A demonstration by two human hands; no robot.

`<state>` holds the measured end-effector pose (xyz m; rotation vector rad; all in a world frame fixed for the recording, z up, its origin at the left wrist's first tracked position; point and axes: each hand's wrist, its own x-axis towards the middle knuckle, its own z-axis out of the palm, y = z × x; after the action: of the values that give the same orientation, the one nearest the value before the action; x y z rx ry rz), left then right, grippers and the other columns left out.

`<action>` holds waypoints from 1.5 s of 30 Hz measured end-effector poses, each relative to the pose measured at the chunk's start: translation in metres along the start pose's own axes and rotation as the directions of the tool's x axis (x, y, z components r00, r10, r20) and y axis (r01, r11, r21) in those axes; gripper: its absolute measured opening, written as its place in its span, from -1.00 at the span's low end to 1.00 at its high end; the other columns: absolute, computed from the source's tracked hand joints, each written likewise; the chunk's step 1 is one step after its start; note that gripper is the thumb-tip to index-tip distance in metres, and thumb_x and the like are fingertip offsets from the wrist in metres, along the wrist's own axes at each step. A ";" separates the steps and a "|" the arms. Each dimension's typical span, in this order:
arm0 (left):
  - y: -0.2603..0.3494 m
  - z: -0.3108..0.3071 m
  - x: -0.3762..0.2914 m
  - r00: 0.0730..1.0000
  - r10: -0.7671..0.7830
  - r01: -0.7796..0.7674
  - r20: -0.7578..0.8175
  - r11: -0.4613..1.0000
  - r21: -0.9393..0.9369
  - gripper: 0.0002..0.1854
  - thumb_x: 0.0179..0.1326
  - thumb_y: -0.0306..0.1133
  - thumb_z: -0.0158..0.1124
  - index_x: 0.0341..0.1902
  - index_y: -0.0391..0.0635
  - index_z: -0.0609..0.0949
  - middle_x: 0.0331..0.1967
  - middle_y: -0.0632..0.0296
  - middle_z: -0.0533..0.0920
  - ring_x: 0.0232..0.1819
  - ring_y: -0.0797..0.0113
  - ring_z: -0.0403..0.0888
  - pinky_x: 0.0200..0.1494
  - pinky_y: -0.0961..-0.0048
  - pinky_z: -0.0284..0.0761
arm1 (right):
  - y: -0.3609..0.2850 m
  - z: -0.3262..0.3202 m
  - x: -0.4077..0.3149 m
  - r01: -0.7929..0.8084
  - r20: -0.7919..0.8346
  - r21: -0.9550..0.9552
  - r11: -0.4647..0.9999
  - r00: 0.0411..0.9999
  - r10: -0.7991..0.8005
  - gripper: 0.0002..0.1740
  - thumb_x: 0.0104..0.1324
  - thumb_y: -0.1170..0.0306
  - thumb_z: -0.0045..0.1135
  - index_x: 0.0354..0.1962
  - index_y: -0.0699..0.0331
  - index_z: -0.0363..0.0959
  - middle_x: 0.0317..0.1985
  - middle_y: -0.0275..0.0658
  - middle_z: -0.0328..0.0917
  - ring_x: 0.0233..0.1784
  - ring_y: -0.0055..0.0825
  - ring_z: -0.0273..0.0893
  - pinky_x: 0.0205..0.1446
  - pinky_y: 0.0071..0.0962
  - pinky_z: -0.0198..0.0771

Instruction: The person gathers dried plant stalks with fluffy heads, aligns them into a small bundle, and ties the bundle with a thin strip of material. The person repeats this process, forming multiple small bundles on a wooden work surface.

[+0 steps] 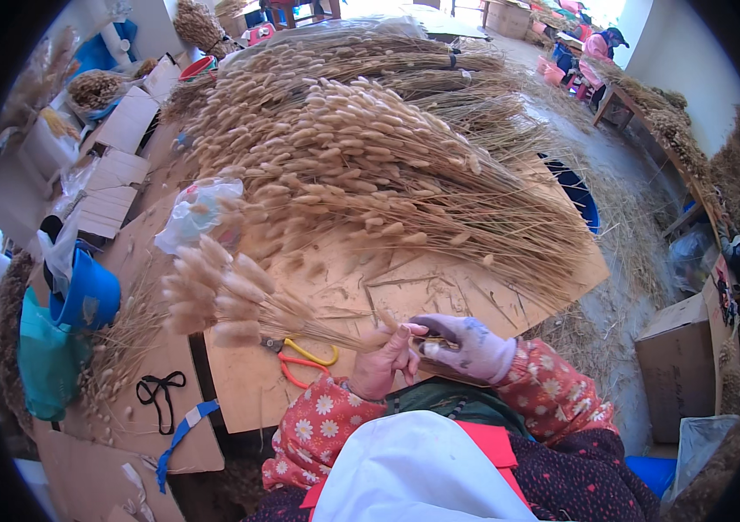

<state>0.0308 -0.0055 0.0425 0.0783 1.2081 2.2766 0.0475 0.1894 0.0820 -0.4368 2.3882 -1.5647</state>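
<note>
My bare left hand (pixel 380 365) grips a small bunch of dried bunny-tail grass (pixel 226 293) by its stems, the fluffy heads fanned out to the left. My right hand (pixel 471 346), in a dusty pale glove, is curled at the stem end, its fingertips meeting my left fingers. A thin piece of stem shows in the glove's grasp, partly hidden by the fingers. Scissors (pixel 305 362) with a yellow and an orange handle lie just left of my left hand, partly under the bunch. Beyond my hands, a big heap of the same grass (pixel 370 150) covers much of the wooden board (pixel 259 398).
A plastic bag (pixel 197 212) sits left of the heap. Further left are a blue bucket (pixel 86 293), black cord (pixel 161 395) and a blue strip (pixel 184 437) on cardboard. A cardboard box (pixel 677 365) stands at right. Straw litters the floor (pixel 631 241); people work beyond.
</note>
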 end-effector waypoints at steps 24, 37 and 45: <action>0.005 -0.018 0.007 0.995 -0.036 0.024 -0.097 0.992 -0.123 -0.53 0.43 -0.06 0.05 -0.01 -0.33 0.52 -0.76 0.43 0.17 -0.59 0.42 0.40 -0.61 0.51 0.38 | 0.070 -0.077 -0.104 -0.129 -0.148 -0.909 0.398 0.989 -0.019 -0.80 0.17 0.28 0.11 -0.25 0.13 0.45 -0.33 -0.22 0.51 -0.15 -0.23 0.47 0.08 -0.21 0.26; 0.013 -0.009 0.003 0.995 0.027 -0.032 -0.097 0.999 -0.045 -0.48 0.42 -0.07 0.09 0.02 -0.43 0.48 -0.75 0.41 0.22 -0.62 0.43 0.40 -0.59 0.53 0.37 | 0.001 -0.127 -0.119 -0.454 -0.407 -0.644 0.616 0.885 0.226 -0.62 0.26 0.30 0.15 0.00 0.27 0.45 -0.16 -0.12 0.59 -0.08 -0.23 0.59 0.02 -0.32 0.47; 0.019 0.011 -0.006 0.997 0.052 -0.050 -0.065 0.998 0.028 -0.56 0.44 -0.14 0.06 -0.05 -0.40 0.53 -0.78 0.40 0.19 -0.70 0.37 0.37 -0.64 0.48 0.37 | -0.030 -0.017 -0.004 0.064 -0.074 -0.061 0.996 0.995 -0.068 -0.50 0.32 0.39 0.13 0.18 0.37 0.34 0.03 -0.06 0.56 0.10 -0.34 0.54 0.14 -0.41 0.41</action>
<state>0.0306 -0.0086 0.0646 0.0449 1.2838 2.3242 0.0479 0.1942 0.1161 -0.4817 2.5065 -1.5689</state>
